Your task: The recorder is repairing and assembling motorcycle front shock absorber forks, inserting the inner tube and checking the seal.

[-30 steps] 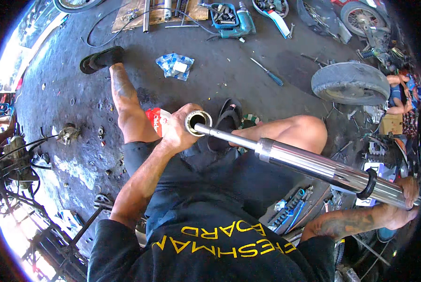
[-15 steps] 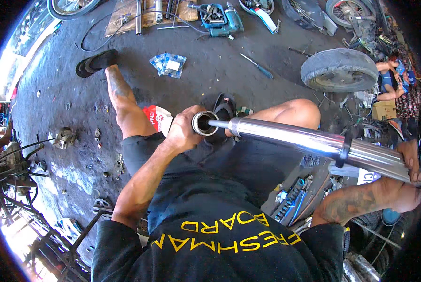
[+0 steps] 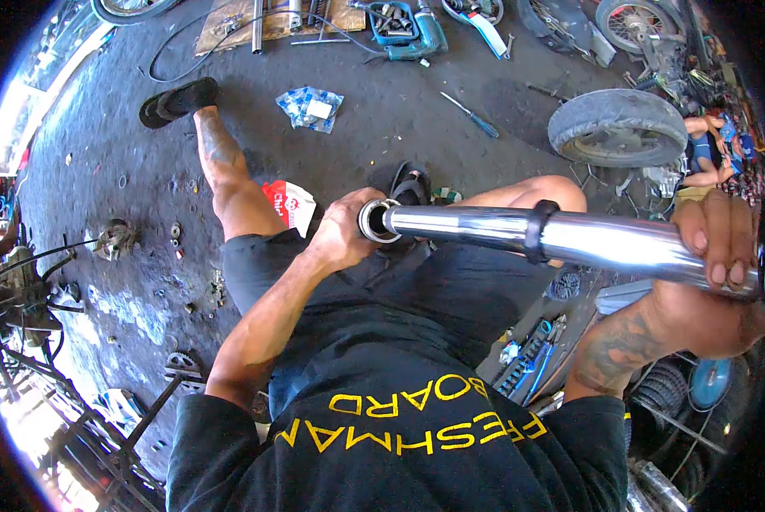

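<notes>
My left hand [image 3: 342, 224] is wrapped round a hollow metal tube [image 3: 367, 237], whose open round mouth faces up between my legs. A long polished chrome fork tube [image 3: 468, 222] lies across to the right, its narrow end at that mouth, with a dark ring [image 3: 538, 230] around it. My right hand [image 3: 713, 236] grips the chrome tube near its far end, fingers curled over the top. A red-and-white packet [image 3: 287, 200] lies beside my left thigh; a blue plastic bag [image 3: 308, 109] is on the floor ahead.
A loose tyre [image 3: 617, 145], a screwdriver [image 3: 472, 115] and a teal drill [image 3: 412, 47] lie ahead. Tools [image 3: 532, 358] are beside my right hip. Motorcycle parts and frame [image 3: 24, 299] stand at left. Another person's bare legs [image 3: 706, 154] show at the far right.
The chrome tube has moved left and levelled out, with my right hand raised. The thin rod that showed at the mouth is now hidden, the tube's end reaching the opening.
</notes>
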A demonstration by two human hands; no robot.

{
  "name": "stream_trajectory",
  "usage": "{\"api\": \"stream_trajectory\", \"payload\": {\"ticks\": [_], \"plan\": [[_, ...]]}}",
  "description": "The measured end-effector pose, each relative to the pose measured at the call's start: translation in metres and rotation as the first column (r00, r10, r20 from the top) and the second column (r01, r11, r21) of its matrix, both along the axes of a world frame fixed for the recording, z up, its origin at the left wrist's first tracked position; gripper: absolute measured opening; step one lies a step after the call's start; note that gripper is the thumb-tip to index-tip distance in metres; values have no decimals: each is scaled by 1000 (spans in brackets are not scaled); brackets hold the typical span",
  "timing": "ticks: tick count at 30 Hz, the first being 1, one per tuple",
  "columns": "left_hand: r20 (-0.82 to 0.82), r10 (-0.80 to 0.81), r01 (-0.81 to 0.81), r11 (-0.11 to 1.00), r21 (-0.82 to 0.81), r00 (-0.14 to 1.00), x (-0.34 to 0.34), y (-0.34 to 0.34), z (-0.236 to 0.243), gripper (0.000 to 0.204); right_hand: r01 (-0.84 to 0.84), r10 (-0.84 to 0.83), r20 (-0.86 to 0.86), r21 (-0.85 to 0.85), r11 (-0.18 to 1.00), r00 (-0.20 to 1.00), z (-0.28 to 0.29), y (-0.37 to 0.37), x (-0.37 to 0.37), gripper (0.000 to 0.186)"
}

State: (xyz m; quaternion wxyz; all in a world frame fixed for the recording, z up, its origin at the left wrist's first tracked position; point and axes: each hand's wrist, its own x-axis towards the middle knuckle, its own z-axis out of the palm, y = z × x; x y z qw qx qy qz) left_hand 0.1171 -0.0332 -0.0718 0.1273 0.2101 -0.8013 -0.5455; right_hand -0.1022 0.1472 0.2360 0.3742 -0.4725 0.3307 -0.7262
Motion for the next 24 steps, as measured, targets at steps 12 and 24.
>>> {"api": "stream_trajectory", "payload": {"ticks": [12,24], "plan": [[100,-11,-5,988,153,995,5,-4,-16,46,-86,97,-93,117,989,991,-40,-50,35,45],[135,76,-98,983,157,988,14,-6,-53,45,185,-165,-132,161,969,977,-79,-89,83,30]]}}
